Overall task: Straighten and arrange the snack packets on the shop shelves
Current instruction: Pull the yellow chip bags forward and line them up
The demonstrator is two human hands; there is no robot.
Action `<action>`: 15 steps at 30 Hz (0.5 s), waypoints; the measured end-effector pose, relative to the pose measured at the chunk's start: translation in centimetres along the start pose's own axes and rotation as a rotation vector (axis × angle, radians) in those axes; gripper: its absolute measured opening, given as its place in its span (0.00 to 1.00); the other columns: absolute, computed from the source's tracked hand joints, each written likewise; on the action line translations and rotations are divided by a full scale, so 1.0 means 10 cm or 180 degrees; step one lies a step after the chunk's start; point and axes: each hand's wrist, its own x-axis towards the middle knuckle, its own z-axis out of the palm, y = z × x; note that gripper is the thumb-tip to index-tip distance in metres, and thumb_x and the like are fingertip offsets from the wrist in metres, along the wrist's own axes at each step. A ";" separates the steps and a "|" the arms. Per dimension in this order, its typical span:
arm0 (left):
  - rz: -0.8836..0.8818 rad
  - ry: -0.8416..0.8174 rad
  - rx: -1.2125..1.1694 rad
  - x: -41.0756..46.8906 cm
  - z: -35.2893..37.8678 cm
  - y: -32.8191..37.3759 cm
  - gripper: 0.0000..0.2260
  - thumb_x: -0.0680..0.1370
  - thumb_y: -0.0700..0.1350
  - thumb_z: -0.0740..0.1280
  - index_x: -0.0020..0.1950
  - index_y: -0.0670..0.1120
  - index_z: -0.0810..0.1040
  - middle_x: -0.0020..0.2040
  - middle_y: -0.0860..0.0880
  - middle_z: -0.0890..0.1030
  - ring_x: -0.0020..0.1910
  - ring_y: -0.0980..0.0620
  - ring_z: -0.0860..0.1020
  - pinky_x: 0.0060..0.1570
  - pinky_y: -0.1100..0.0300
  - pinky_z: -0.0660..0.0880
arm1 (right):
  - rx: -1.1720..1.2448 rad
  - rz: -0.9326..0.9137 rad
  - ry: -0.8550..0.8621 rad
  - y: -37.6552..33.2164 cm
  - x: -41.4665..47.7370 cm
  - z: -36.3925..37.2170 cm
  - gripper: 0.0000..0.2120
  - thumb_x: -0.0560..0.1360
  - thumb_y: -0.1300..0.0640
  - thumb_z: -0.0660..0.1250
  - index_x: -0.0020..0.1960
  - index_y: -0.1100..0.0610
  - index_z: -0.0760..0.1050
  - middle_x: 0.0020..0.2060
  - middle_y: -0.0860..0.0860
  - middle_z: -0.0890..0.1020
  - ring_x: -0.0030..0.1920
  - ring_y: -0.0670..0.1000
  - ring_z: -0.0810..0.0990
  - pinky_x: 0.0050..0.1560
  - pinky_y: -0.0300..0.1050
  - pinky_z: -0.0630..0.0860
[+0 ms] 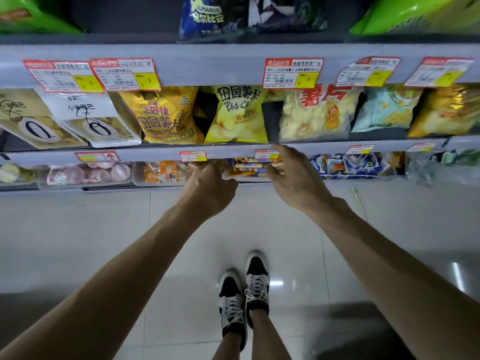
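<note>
Two outstretched arms reach the lowest shelf (145, 155); left hand (207, 185) curls on stick packets (248, 169), right hand (296, 179) among them, grip unclear.

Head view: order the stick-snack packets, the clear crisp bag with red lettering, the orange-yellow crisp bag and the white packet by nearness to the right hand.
1. stick-snack packets, lower shelf, at the fingertips of the right hand.
2. clear crisp bag, shelf above.
3. orange-yellow crisp bag, same shelf, leftward.
4. white packet, far left.
</note>
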 end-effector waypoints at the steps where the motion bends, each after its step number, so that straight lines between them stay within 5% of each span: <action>1: 0.0020 -0.0063 0.0074 -0.08 0.02 0.03 0.16 0.82 0.47 0.68 0.70 0.48 0.79 0.66 0.45 0.82 0.66 0.41 0.79 0.64 0.52 0.74 | -0.0151 -0.0004 0.0028 0.05 -0.09 -0.05 0.25 0.83 0.49 0.65 0.77 0.56 0.69 0.70 0.58 0.78 0.69 0.60 0.75 0.67 0.57 0.74; 6: 0.0206 -0.0251 0.0325 -0.38 0.13 0.28 0.18 0.82 0.50 0.68 0.72 0.54 0.77 0.69 0.48 0.80 0.68 0.45 0.77 0.67 0.47 0.76 | -0.0620 0.0087 0.0203 0.37 -0.43 -0.34 0.23 0.81 0.49 0.67 0.73 0.54 0.72 0.63 0.57 0.81 0.64 0.60 0.78 0.60 0.55 0.76; 15: 0.0418 -0.0064 0.0503 -0.24 0.60 1.09 0.17 0.81 0.51 0.68 0.70 0.55 0.79 0.66 0.50 0.83 0.67 0.44 0.79 0.65 0.49 0.77 | -0.0745 0.0571 0.0350 1.28 -0.53 -0.87 0.22 0.82 0.48 0.65 0.73 0.54 0.71 0.67 0.55 0.79 0.68 0.58 0.74 0.64 0.52 0.72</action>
